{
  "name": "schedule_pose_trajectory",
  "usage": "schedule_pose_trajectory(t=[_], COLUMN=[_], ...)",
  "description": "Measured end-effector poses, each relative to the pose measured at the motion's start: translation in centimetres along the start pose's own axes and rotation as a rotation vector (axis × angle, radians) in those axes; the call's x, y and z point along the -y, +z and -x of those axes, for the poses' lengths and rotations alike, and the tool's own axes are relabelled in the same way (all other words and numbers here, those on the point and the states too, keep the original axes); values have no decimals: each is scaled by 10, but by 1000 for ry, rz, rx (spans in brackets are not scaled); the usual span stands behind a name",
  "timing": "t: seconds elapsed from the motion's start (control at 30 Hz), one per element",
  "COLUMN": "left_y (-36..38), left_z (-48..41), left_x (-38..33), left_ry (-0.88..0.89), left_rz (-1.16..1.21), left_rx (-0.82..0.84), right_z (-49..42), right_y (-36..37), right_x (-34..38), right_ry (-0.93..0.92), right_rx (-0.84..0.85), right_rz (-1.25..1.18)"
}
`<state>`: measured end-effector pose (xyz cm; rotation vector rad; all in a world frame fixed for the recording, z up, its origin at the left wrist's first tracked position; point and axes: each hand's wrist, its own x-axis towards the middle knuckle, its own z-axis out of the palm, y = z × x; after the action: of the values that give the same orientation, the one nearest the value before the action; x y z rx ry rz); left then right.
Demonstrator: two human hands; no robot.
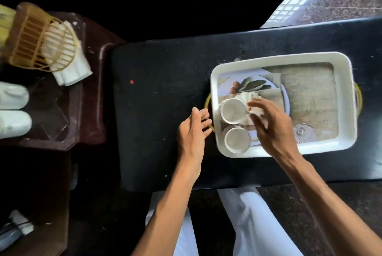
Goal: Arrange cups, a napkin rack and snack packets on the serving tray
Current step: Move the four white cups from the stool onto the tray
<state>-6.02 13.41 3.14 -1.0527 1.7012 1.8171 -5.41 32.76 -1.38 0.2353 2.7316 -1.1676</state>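
Observation:
A white rectangular serving tray (343, 73) with a printed picture on its floor sits on the black table (161, 111). Two white cups stand at the tray's left end: one (232, 111) farther from me, one (237, 140) nearer. My right hand (270, 123) hovers over the tray just right of the far cup, fingers spread and blurred, holding nothing that I can see. My left hand (193, 129) is beside the tray's left rim, fingers relaxed and empty. A golden wire napkin rack (39, 40) with white napkins (70, 65) lies on the brown side table at far left.
A brown plastic side table (91, 111) stands left of the black table, with white objects (12, 109) at its left edge. A small red speck (131, 82) lies on the black table. A yellow tray handle (358, 98) juts out at the right. My white trousers (248, 224) are below.

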Motion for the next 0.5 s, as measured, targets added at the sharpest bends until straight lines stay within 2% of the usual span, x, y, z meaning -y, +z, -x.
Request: schedule_pose_trajectory(t=[0.07, 0.17, 0.23, 0.5], left_y=[-24, -69, -106, -268], left_z=[6, 14, 16, -4], left_x=[-7, -19, -26, -60], left_ry=[10, 51, 80, 238], left_rz=[59, 152, 209, 275], left_rx=[-28, -107, -177, -476], right_z=[-2, -3, -4, -11], right_y=[-4, 1, 16, 124], right_x=[20, 62, 91, 210], right_ry=[-41, 4, 9, -75], right_rx=[-39, -71, -41, 135], right_rz=[12, -153, -240, -288])
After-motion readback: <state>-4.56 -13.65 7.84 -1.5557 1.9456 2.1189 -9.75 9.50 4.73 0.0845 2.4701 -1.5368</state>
